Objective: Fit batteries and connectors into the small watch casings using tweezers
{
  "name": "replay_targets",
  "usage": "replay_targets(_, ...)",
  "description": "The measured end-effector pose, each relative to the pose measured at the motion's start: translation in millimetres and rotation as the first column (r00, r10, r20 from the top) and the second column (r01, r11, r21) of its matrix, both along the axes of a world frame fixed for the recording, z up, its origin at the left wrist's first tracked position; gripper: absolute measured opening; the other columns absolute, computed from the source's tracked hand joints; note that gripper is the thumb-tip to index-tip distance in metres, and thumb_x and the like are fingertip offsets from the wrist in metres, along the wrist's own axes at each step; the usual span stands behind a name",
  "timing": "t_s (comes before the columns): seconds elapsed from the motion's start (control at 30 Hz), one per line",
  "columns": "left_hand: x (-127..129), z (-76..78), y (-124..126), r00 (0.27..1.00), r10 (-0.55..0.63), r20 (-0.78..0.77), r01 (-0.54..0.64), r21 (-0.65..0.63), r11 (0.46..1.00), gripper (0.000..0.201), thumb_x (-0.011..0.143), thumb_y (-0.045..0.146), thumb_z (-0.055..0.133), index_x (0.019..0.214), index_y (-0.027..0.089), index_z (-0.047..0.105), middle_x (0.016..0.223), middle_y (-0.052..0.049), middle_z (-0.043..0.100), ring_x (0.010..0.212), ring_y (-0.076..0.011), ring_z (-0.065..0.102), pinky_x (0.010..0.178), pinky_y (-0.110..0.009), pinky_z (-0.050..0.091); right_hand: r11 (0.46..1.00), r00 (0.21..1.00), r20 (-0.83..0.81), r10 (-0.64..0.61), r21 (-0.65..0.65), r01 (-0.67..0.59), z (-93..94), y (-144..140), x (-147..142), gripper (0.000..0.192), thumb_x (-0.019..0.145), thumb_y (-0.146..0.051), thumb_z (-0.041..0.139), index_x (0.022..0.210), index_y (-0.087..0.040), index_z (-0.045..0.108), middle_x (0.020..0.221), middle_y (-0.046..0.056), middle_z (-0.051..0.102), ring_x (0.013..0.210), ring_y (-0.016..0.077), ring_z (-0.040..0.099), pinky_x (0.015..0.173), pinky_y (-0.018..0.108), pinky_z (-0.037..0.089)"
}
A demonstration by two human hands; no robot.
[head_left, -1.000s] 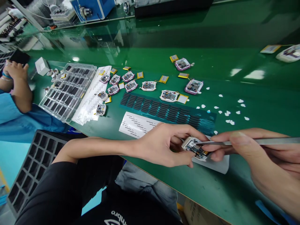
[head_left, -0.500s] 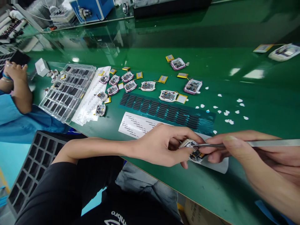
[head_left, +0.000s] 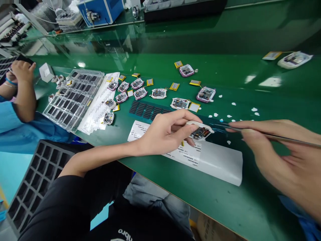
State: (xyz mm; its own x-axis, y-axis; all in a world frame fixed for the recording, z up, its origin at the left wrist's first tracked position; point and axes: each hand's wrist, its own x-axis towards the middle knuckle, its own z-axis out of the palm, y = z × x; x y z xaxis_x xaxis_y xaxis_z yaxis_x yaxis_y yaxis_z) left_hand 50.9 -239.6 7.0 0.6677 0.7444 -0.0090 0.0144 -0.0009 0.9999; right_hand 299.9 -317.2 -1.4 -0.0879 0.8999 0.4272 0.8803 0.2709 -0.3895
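My left hand (head_left: pixel 173 132) grips a white watch-like casing (head_left: pixel 201 131) by its left side, its circuit board facing up. A bit of yellow, perhaps its battery, shows under the fingers. Between the fingers of my right hand (head_left: pixel 273 147) is a pair of metal tweezers (head_left: pixel 265 134), tips pointing left over the teal sheet, apart from the casing. That teal sheet (head_left: pixel 140 115) carries rows of small black strips, partly hidden by my left hand. Below lies a white label sheet (head_left: pixel 220 164) with printed text on its left part.
Several open casings (head_left: pixel 158 93) with yellow-edged batteries are spread over the green table (head_left: pixel 147 167). White scraps (head_left: pixel 254 109) dot the right side. At left are a clear tray (head_left: pixel 74 100), more label sheets (head_left: pixel 100 105), a black compartment tray (head_left: pixel 37 180) and another person's hands (head_left: pixel 23 70).
My left hand has lifted the casing up and away from me, off the white sheet's area. The tweezers have come off the casing, and my right hand has risen too.
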Motion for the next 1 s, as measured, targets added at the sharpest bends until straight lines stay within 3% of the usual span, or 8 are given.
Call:
replay_targets(0.1,-0.2,-2.1,1.1,0.993,-0.017,-0.117,0.047,0.255,0.966,0.022,0.106,0.038,0.051,0.107,0.018,0.060,0.092,-0.005,0.074,0.083,-0.0158,0.073,0.077,-0.029,0.056,0.996,0.995,-0.038,0.091,0.013,-0.091,-3.6,12.6,-3.7,0.020,0.106,-0.042,0.056,0.103,-0.033,0.074,0.098,-0.001,0.081,0.088,0.0203,0.076,0.073,0.037,0.057)
replay_targets(0.2,1.0,-6.8,-0.5,0.963,-0.069,-0.260,0.201,0.520,0.830,0.022,0.109,0.037,0.051,0.109,0.018,0.063,0.113,-0.009,0.077,0.114,-0.0220,0.069,0.098,-0.037,0.051,0.993,0.992,-0.051,0.118,0.012,-0.118,-6.2,16.7,-2.5,0.024,0.106,-0.045,0.055,0.100,-0.031,0.074,0.099,-0.001,0.082,0.088,0.0200,0.077,0.074,0.036,0.059)
replay_targets(0.27,2.5,-11.8,-0.9,0.928,-0.085,-0.361,0.301,0.598,0.743,0.024,0.110,0.037,0.049,0.112,0.018,0.062,0.127,-0.012,0.076,0.136,-0.0266,0.060,0.107,-0.042,0.046,0.992,0.990,-0.057,0.128,-0.009,-0.129,-6.3,16.9,-0.2,0.025,0.106,-0.046,0.055,0.101,-0.031,0.074,0.102,-0.001,0.082,0.090,0.0199,0.078,0.074,0.036,0.060)
replay_targets(0.37,4.4,-18.9,0.0,0.874,-0.084,-0.478,0.401,0.614,0.679,0.028,0.112,0.039,0.043,0.118,0.018,0.061,0.140,-0.014,0.071,0.147,-0.0273,0.053,0.112,-0.045,0.043,0.988,0.987,-0.070,0.141,-0.050,-0.145,-4.1,16.8,4.0,0.025,0.106,-0.047,0.054,0.104,-0.033,0.075,0.105,-0.002,0.082,0.090,0.0202,0.078,0.073,0.036,0.061)
replay_targets(0.5,4.5,-22.7,0.7,0.854,-0.069,-0.515,0.430,0.625,0.652,0.032,0.113,0.038,0.038,0.121,0.017,0.061,0.146,-0.012,0.069,0.144,-0.0260,0.056,0.113,-0.045,0.041,0.982,0.984,-0.092,0.154,-0.091,-0.163,-1.1,18.6,8.5,0.026,0.105,-0.051,0.055,0.103,-0.036,0.076,0.105,-0.004,0.082,0.091,0.0205,0.079,0.074,0.036,0.063)
replay_targets(0.73,3.9,-22.7,0.8,0.865,-0.073,-0.496,0.416,0.629,0.657,0.030,0.113,0.036,0.039,0.123,0.018,0.061,0.146,-0.011,0.069,0.147,-0.0255,0.054,0.113,-0.044,0.041,0.990,0.984,-0.144,0.101,-0.086,-0.114,-9.0,20.0,6.9,0.027,0.103,-0.052,0.057,0.102,-0.035,0.078,0.106,-0.003,0.083,0.095,0.0217,0.079,0.077,0.035,0.065)
replay_targets(1.0,3.6,-23.1,1.7,0.871,-0.095,-0.481,0.412,0.613,0.675,0.030,0.112,0.036,0.039,0.121,0.019,0.063,0.147,-0.011,0.069,0.149,-0.0265,0.052,0.114,-0.045,0.040,0.990,0.987,-0.140,0.074,-0.109,-0.090,-10.4,22.8,9.0,0.033,0.101,-0.053,0.058,0.094,-0.030,0.081,0.102,0.000,0.083,0.088,0.0229,0.079,0.061,0.033,0.062)
